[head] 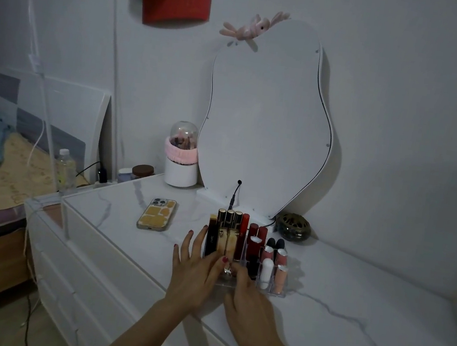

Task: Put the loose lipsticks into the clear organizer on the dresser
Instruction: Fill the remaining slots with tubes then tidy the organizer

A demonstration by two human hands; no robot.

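Both hands (224,285) at clear organizer (281,291); lipsticks (241,240) upright inside.

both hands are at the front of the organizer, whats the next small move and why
Probably ease the small item under the right hand's fingertips down into a front slot of the clear organizer, the left hand steadying its left side. No loose lipsticks show on the dresser top, and the other tubes already stand upright in their compartments. What the right fingers hold is partly hidden.

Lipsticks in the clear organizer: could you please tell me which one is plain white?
The plain white tube in the front row of the clear organizer, directly left of the peach-pink tube at the right end. The other tubes are black, gold, red or pink.
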